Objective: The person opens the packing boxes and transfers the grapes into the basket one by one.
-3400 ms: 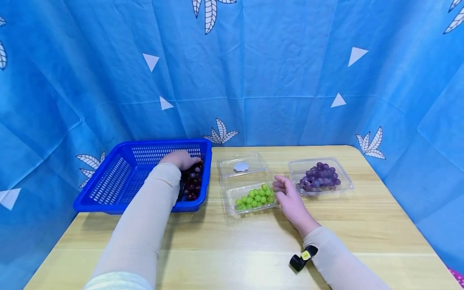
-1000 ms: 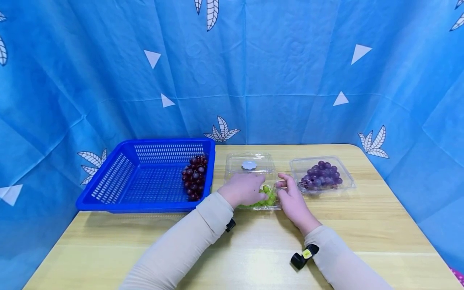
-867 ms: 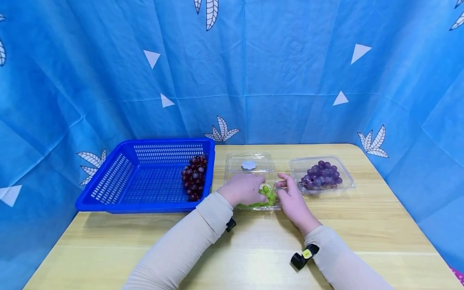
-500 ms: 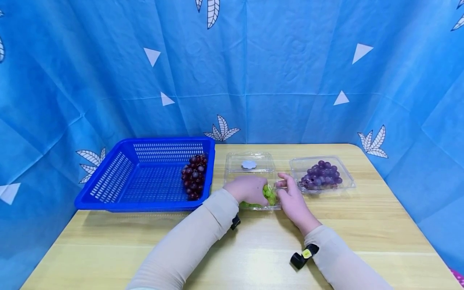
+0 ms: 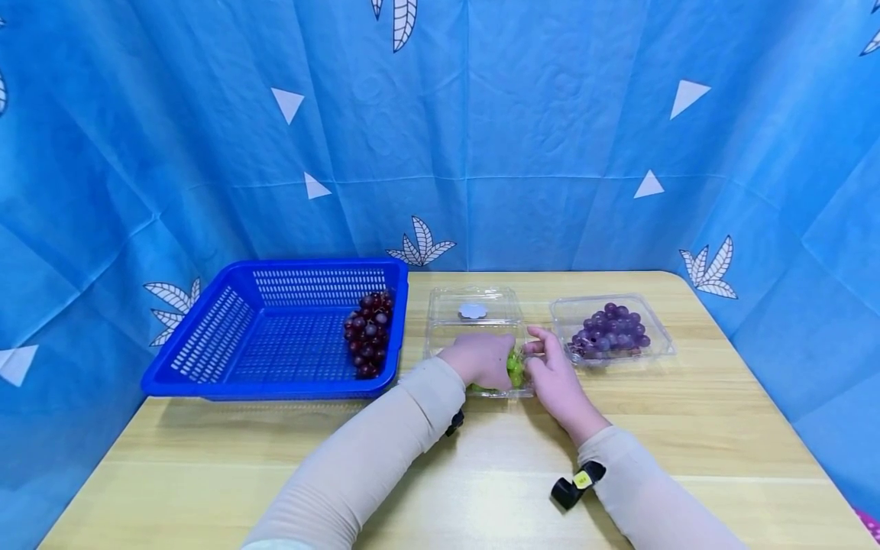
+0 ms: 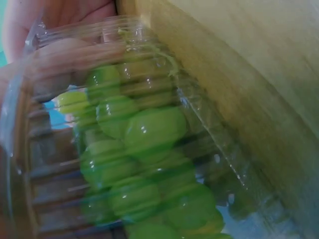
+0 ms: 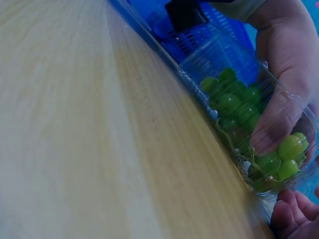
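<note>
A bunch of green grapes [image 5: 515, 369] lies in an open clear plastic box [image 5: 440, 334] at mid-table, its lid [image 5: 447, 305] folded back. My left hand [image 5: 484, 359] reaches down into this box from the left and grips the bunch. In the right wrist view its thumb [image 7: 273, 127] presses among the grapes; its other fingers are mostly hidden. My right hand [image 5: 555, 382] stays at the box's right end, fingers loosely bent and touching the outside of the wall. The left wrist view shows the grapes [image 6: 154, 129] through the ribbed plastic.
Left of the box stands a blue perforated basket [image 5: 275, 393] with a bunch of dark red grapes [image 5: 370, 332] along its right side. A second clear box [image 5: 656, 347] to the right holds purple grapes [image 5: 612, 332]. A blue curtain [image 5: 550, 130] hangs behind the table [image 5: 481, 489].
My left hand has left the red grapes in the basket, moved right to the plastic box and closed on the green grapes. The right hand has stayed at the box's end.
</note>
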A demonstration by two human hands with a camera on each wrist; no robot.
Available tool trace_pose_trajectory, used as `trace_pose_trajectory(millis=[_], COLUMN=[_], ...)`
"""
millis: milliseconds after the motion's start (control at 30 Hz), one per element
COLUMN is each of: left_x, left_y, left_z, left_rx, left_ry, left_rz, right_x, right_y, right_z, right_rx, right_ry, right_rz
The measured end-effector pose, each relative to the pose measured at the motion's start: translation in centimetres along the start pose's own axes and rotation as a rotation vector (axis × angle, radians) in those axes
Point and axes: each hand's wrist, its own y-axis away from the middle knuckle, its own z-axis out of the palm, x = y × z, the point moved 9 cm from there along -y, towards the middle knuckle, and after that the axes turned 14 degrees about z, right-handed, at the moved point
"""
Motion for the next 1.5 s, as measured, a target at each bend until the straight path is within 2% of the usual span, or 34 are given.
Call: trace_pose_trajectory(millis=[300,733,900,1167,1333,1500], left_x=[-0.1,-0.8,-0.9,-0.8,-1.1,-1.3], left_y=[-0.2,-0.8,-0.9,-0.9,-0.6,0.2], left_z=[0.3,0.5,0.6,0.7,0.2,-1.6], left_rx=[0.039,0.114,0.113,0.123,0.161,0.264], left_ry=[0.024,-0.046,-0.034,-0.010,0.017,0.059], left_rz=[-0.003,-0.020,-0.002,0.075,0.070,0.050], right_x=[-0.1,-0.2,-0.6,-0.4,-0.3,-0.1], right_y=[0.0,-0.1,0.2,0.1,-0.1,-0.2], right_z=[0.1,0.0,0.0,0.1,-0.1,-0.1], right_rx=[-0.018,-0.028,-0.032,-0.032,-0.011,-0.009], right_ry=[-0.006,-0.005,-0.008,-0.024,-0.008,0.002], right_rz=[0.005,0.001,0.008,0.006,-0.002,0.001])
